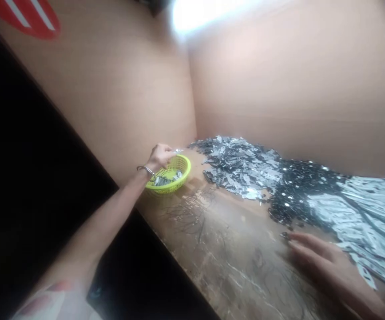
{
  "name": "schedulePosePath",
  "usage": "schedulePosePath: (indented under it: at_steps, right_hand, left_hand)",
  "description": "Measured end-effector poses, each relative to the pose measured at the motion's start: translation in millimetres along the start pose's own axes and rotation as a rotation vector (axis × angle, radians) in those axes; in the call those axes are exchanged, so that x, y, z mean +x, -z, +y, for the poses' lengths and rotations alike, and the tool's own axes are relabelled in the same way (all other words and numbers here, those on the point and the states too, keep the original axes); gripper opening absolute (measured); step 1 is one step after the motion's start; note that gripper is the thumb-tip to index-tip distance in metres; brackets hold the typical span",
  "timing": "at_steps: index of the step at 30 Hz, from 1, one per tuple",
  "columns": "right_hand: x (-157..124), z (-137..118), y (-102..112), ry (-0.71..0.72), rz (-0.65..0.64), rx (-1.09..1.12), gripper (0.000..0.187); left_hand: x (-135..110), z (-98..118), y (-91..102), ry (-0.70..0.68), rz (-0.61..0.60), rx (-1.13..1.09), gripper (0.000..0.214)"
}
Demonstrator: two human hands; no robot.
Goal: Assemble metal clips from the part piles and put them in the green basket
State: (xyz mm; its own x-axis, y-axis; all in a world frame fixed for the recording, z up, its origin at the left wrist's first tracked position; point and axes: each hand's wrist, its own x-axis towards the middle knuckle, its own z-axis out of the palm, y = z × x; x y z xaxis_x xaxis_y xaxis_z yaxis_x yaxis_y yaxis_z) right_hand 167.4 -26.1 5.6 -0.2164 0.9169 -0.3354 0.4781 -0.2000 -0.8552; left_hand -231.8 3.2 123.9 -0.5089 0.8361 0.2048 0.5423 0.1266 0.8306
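Over by the cardboard wall [112, 89], our left hand [160, 158] pinches a shiny metal piece [178, 151] above a lime-green basket [183, 162], just a few in there; the big heap [239, 164] remains, our right hand [325, 262] open beside it.

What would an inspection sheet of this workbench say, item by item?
surface: scarred wooden bench.
job's things: yellow-green mesh basket holding metal pieces; heap of small flat silver and dark metal pieces, with longer strips to its right.
clutter: dark hairlike marks on the wood, scratches or fine wires, cannot tell.
grips: left hand, wearing a bangle, pinches a small metal piece above the basket; right hand lies open, fingertips at the heap's edge.
cables: nothing seen.
surroundings: cardboard walls, red-and-white sign.
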Motion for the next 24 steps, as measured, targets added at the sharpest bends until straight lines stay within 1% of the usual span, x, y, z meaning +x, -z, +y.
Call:
schedulePosePath:
  at_steps: [1, 3, 4, 7, 9, 11, 13, 14, 16, 18, 20, 21, 22, 24]
  right_hand:
    - [-0.3, -0.6, -1.0, -0.002, -0.006, 0.006, 0.025]
    - [0.0, 0.6, -2.3, 0.009, -0.017, 0.003, 0.021]
    - [0.8, 2.8, -2.6, 0.019, -0.012, -0.003, 0.020]
    - [6.0, 14.5, -2.2, 0.051, 0.037, -0.007, 0.021]
    - [10.2, 22.0, -1.1, 0.058, 0.033, -0.024, 0.021]
    - [13.7, 26.4, 0.2, 0.052, -0.002, -0.050, 0.021]
    - [15.8, 27.9, 0.8, 0.043, -0.017, -0.064, 0.021]
    - [16.3, 28.0, 0.8, 0.042, -0.016, -0.064, 0.020]
    - [16.4, 26.8, 0.5, 0.043, -0.006, -0.074, 0.021]
    - [14.6, 23.4, -0.2, 0.051, 0.013, -0.099, 0.024]
    - [10.4, 16.8, -1.4, 0.059, 0.042, -0.106, 0.029]
    - [7.5, 12.7, -2.2, 0.062, 0.054, -0.097, 0.032]
    - [4.2, 8.3, -3.4, 0.067, 0.064, -0.080, 0.033]
    - [-1.8, 0.7, -6.2, 0.090, 0.082, -0.054, 0.030]
  left_hand:
    - [4.8, -1.9, 5.6, -0.019, 0.017, 0.106, 0.022]
    - [11.6, -4.6, 10.9, -0.082, 0.037, 0.290, 0.032]
    - [13.9, -5.0, 11.5, -0.101, 0.059, 0.325, 0.035]
    - [15.1, -2.7, 6.9, -0.130, 0.134, 0.335, 0.039]
    - [8.7, 0.9, -4.0, -0.153, 0.149, 0.293, 0.040]
    - [-5.9, 4.3, -24.1, -0.208, 0.084, 0.211, 0.039]
    - [-27.7, 6.3, -53.3, -0.271, -0.102, 0.154, 0.037]
    - [-40.1, 6.7, -70.4, -0.281, -0.197, 0.149, 0.036]
    - [-64.2, 6.3, -106.9, -0.340, -0.374, 0.206, 0.034]
    - [-83.5, 5.2, -141.9, -0.407, -0.508, 0.331, 0.033]
    - [-95.6, 4.4, -170.6, -0.469, -0.563, 0.423, 0.029]
    - [-98.9, 4.4, -181.7, -0.491, -0.572, 0.462, 0.027]
    - [-100.7, 4.6, -190.4, -0.506, -0.569, 0.495, 0.024]
    - [-100.3, 5.3, -201.2, -0.513, -0.545, 0.547, 0.021]
